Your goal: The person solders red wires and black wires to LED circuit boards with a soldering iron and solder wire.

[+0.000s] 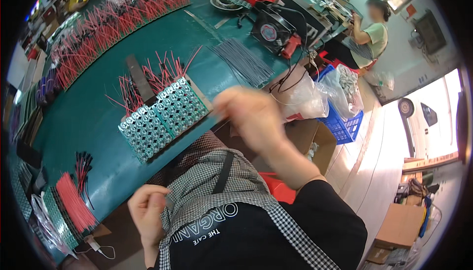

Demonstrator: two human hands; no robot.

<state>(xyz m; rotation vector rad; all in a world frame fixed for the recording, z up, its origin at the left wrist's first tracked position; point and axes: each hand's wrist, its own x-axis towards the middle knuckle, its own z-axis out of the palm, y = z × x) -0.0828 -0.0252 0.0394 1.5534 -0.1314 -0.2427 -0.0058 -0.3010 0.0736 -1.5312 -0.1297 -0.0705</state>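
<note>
On the green table in front of me lies a block of battery cells (165,119), rows of round metal ends with red wires (167,70) standing up behind it. A dark flat bar (140,80) lies across the wires and reaches the block's back edge. My right hand (249,115) is just right of the block, apart from it and smeared by motion, so its fingers are unclear. My left hand (148,208) is at the table's front edge, near my apron, with its fingers curled closed. Whatever is between those fingertips is too small to tell.
Red wire bundles (76,203) lie at the left. Grey strips (244,60) and a black fan (273,28) are toward the right back. A long row of red-wired packs (116,26) lines the far side. A blue crate (345,127) stands right; a co-worker (369,36) sits beyond.
</note>
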